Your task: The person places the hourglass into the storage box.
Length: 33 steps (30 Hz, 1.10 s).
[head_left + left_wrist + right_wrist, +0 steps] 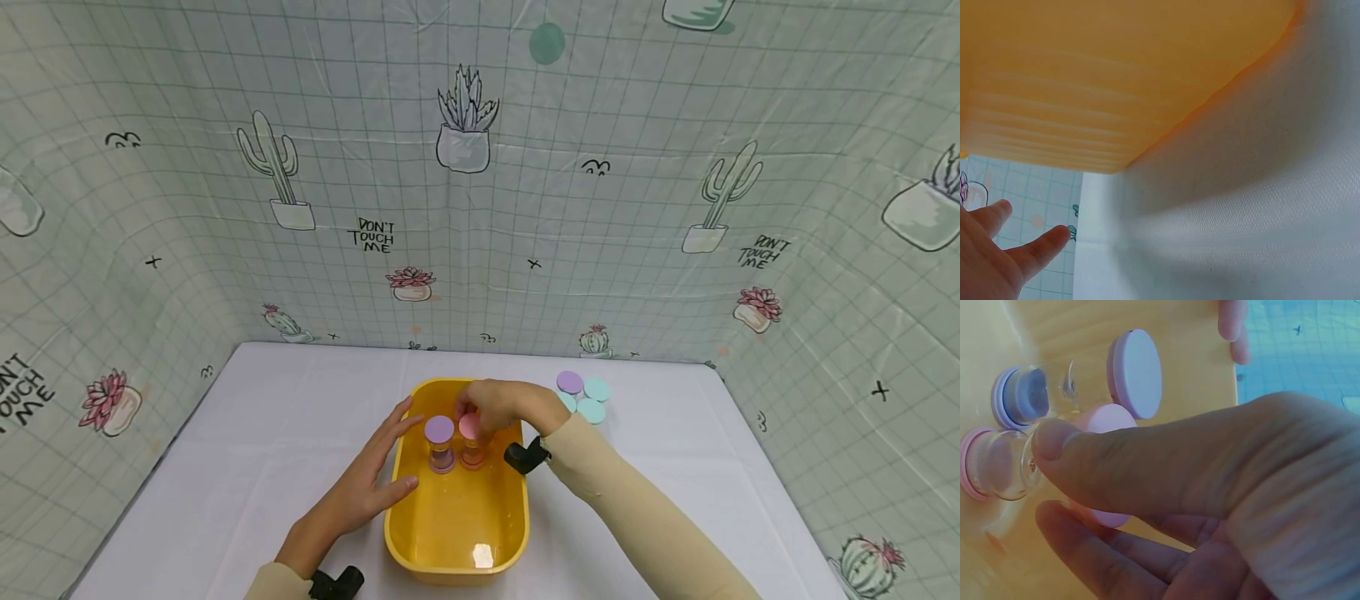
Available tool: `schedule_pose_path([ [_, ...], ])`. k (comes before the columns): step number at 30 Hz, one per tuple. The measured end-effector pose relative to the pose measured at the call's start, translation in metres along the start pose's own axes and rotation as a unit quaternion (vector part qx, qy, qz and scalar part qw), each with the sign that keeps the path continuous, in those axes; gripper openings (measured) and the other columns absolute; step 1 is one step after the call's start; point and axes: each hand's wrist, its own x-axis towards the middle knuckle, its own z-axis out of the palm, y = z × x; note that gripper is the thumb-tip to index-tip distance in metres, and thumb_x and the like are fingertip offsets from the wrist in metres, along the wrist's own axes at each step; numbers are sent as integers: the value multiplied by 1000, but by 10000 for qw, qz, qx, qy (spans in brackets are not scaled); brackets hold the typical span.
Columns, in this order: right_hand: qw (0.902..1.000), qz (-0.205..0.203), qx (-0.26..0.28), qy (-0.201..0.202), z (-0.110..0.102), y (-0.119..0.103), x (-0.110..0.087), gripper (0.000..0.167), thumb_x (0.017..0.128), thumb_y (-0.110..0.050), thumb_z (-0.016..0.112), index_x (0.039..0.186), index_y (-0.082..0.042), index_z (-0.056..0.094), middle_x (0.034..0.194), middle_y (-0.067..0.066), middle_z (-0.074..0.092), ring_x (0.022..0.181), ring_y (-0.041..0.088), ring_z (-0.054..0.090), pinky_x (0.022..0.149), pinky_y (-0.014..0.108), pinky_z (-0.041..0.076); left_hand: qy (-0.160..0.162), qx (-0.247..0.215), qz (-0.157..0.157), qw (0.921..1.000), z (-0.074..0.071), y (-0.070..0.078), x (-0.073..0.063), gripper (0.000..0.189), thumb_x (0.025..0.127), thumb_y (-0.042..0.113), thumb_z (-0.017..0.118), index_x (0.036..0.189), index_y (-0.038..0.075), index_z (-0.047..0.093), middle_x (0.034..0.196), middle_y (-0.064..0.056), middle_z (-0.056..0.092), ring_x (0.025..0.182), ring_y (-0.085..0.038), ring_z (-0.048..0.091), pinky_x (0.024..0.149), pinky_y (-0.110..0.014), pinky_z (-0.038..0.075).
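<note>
Inside a yellow plastic bin (453,512) two small sand timers stand upright, side by side, near its far end. One has purple end caps (439,430); the other, with pink end caps (470,427), is to its right. My right hand (497,404) reaches over the bin's far right rim and pinches the pink sand timer (1000,462) between thumb and fingers around its glass. In the right wrist view the purple sand timer (1137,375) is just beside it. My left hand (367,479) is spread along the bin's left rim, fingers extended, holding nothing.
Behind the right forearm, a purple round piece (570,382) and several mint round pieces (596,389) sit on the white tabletop (262,433). A curtain with cactus prints (480,233) hangs around the table's back and sides.
</note>
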Motion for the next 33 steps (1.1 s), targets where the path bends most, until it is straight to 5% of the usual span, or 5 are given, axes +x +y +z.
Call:
schedule_pose_path([
  [22,9994,74,-326,-87,-3,-3,-5,20,89,-3,76,104,-15,72,94,-2,66,87,17,59,83,30,55,-50,-31,-132,9999,0,3,0,67,95,31,64,156,21,40,174,-3,15,157,-41,20,115,-76,25],
  [27,9987,47,-501,79,-13,-6,-15,27,91,-14,75,118,-13,73,112,2,70,97,19,61,93,38,56,-45,-2,-164,9999,-1,3,1,67,95,33,64,157,21,40,174,-3,15,157,-41,20,116,-76,24],
  [33,9952,-645,80,738,-34,2,-42,34,96,-18,71,127,-6,67,129,11,68,116,27,67,100,40,57,-47,-74,-281,9996,0,2,1,68,95,34,63,157,24,39,174,-2,14,157,-41,19,116,-77,22],
])
